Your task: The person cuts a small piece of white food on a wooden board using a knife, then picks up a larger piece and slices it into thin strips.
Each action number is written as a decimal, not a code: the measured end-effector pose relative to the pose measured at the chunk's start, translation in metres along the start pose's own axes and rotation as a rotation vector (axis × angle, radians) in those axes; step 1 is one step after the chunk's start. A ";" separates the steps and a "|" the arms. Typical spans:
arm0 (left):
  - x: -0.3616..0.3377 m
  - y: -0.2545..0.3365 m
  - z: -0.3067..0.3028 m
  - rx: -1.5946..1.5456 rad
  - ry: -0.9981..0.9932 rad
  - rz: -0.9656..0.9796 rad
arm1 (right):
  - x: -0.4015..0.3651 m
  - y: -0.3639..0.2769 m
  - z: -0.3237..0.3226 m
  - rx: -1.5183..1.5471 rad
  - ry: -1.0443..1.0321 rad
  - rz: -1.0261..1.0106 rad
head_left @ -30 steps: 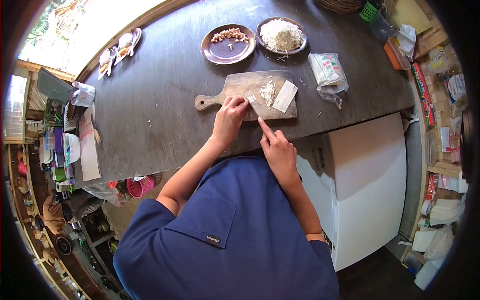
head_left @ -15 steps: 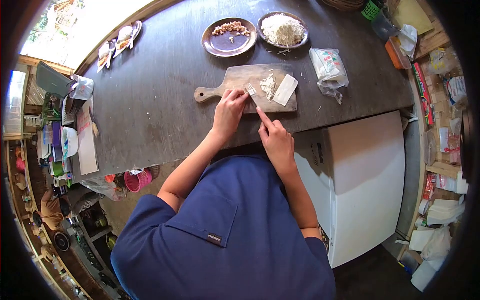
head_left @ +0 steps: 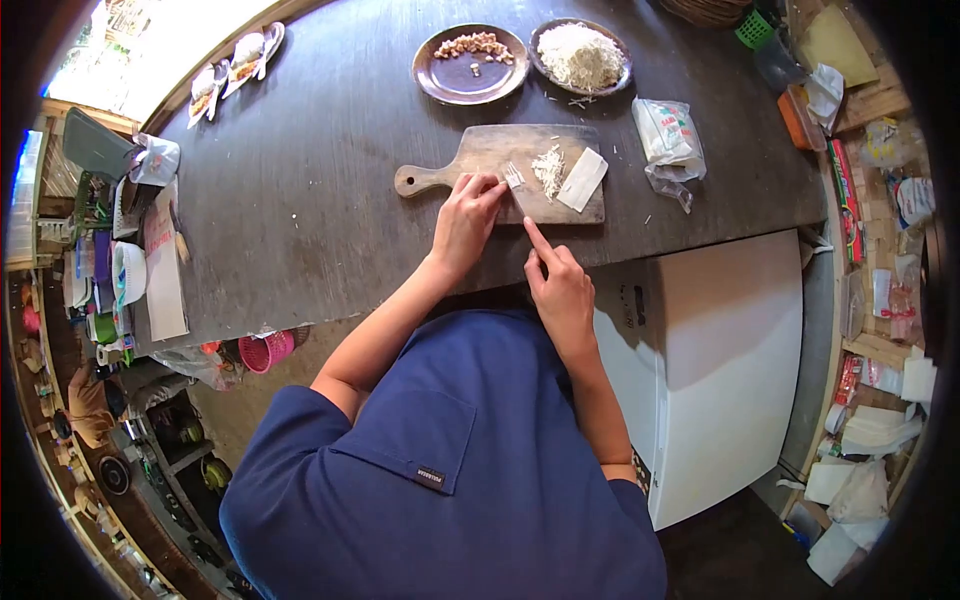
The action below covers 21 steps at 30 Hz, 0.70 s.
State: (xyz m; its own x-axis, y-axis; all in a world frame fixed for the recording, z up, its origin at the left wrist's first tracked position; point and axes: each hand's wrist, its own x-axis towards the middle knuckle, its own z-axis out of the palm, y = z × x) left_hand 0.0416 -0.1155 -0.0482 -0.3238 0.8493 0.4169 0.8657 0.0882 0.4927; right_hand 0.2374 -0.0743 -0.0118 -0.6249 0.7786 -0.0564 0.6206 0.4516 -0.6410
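Observation:
A wooden cutting board (head_left: 480, 155) lies near the table's front edge, its handle toward the left. My left hand (head_left: 466, 222) is over its lower edge, fingers bent and pressed together at a small pale piece of food (head_left: 514, 175) cut into strips. My right hand (head_left: 562, 290) is closed around a knife, index finger stretched along its back; the handle is hidden in my palm. The thin blade (head_left: 519, 200) slants up-left beside my left fingertips. Right of it lie a heap of pale shreds (head_left: 548, 172) and a flat whitish slab (head_left: 582, 180).
Behind the board stand a brown plate (head_left: 470, 95) with small brown pieces and a bowl (head_left: 622, 85) heaped with pale shreds. A plastic packet (head_left: 669, 138) lies to the right. A white appliance (head_left: 730, 370) stands below the table edge. Two small wrapped portions (head_left: 245, 60) lie far left.
The view has shifted slightly, so the table's things appear a little further right. Both hands stay at the board in nearly the same pose, the knife still beside the left fingertips.

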 end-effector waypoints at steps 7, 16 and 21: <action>-0.002 0.000 -0.001 -0.017 -0.018 -0.004 | 0.007 0.001 0.002 -0.013 0.044 -0.023; 0.002 -0.006 -0.005 -0.057 -0.060 -0.020 | -0.013 -0.009 -0.001 0.034 0.048 0.040; 0.002 -0.012 -0.002 -0.073 -0.061 0.019 | -0.011 -0.014 0.001 0.006 0.068 0.046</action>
State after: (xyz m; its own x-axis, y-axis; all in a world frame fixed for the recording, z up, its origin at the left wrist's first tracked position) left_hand 0.0296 -0.1161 -0.0521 -0.2820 0.8809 0.3802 0.8406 0.0359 0.5404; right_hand 0.2350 -0.0899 -0.0025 -0.5626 0.8261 -0.0339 0.6445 0.4125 -0.6438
